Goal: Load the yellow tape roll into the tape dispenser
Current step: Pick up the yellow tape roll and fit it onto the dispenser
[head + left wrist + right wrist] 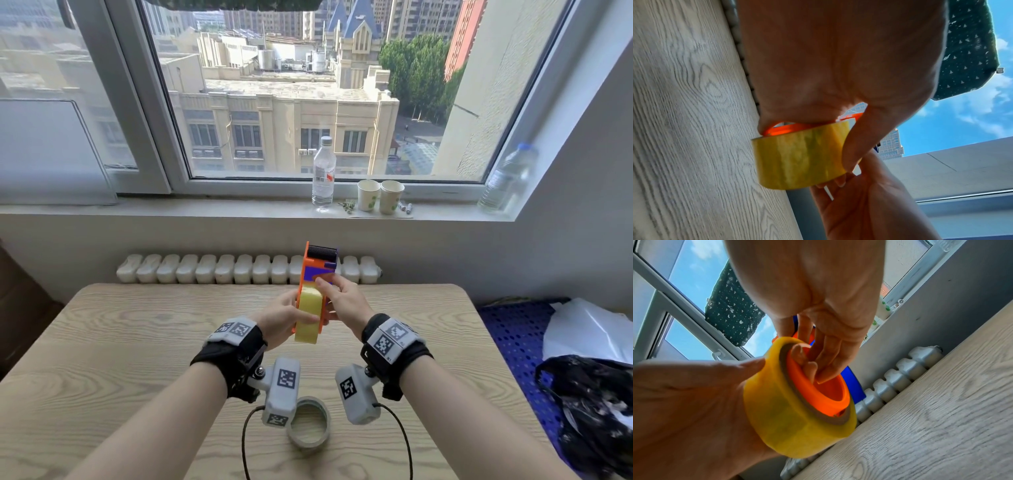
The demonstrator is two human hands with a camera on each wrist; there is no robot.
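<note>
Above the wooden table both hands hold up an orange and blue tape dispenser, black roller at its top. The yellow tape roll sits around the dispenser's orange hub. My left hand grips the roll from the left, thumb laid across its yellow face, fingers behind the orange side plate. From the right, my right hand holds the dispenser, fingertips tucked inside the hub and the thumb on the blue part.
A grey tape ring lies on the table near my wrists. A radiator runs behind the table. On the windowsill stand a water bottle and two paper cups. A dark patterned bag lies at the right.
</note>
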